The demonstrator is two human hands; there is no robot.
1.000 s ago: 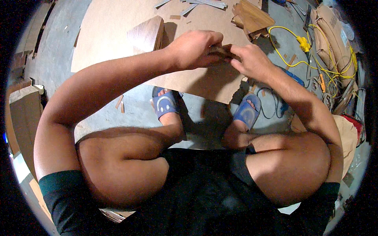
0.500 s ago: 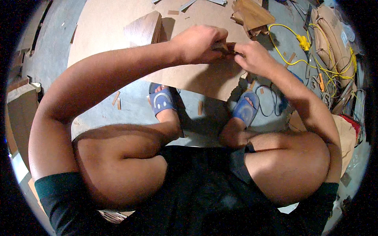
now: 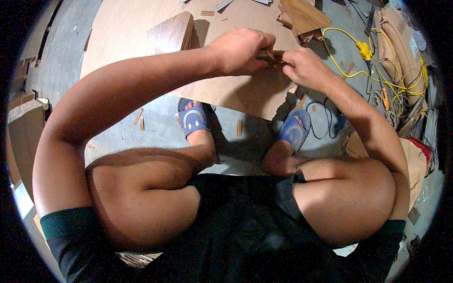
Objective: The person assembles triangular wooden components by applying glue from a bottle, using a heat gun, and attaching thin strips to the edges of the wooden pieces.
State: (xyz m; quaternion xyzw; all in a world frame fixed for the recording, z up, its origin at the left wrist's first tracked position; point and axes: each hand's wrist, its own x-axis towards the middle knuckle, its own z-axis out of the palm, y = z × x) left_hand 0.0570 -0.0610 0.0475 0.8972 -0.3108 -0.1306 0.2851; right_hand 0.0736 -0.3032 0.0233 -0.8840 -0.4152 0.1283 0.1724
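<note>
Both my hands are close together above a large tan sheet (image 3: 118,33) on the floor. My left hand (image 3: 240,52) is closed, thumb and fingers curled around a small brown piece mostly hidden by them. Just to its right, my right hand (image 3: 306,68) is closed in a pinch at the other side of the same spot. Whether both grip one piece cannot be made out. Left of my hands, a stack of triangular wood-grain pieces (image 3: 172,32) rests on the sheet. Beyond my right hand lies another pile of brown wood-grain pieces (image 3: 306,20).
A yellow extension cord (image 3: 363,51) loops at the right beside long brown-wrapped packs (image 3: 394,45). A dark cable (image 3: 320,136) curls near my right sandal (image 3: 293,131). Small wood offcuts (image 3: 239,127) are scattered on the grey floor. My left sandal (image 3: 194,119) stands by the sheet's edge.
My hands have shifted very slightly, and the left fingers have moved a little, showing a bit more of the small piece. Everything around them looks the same.
</note>
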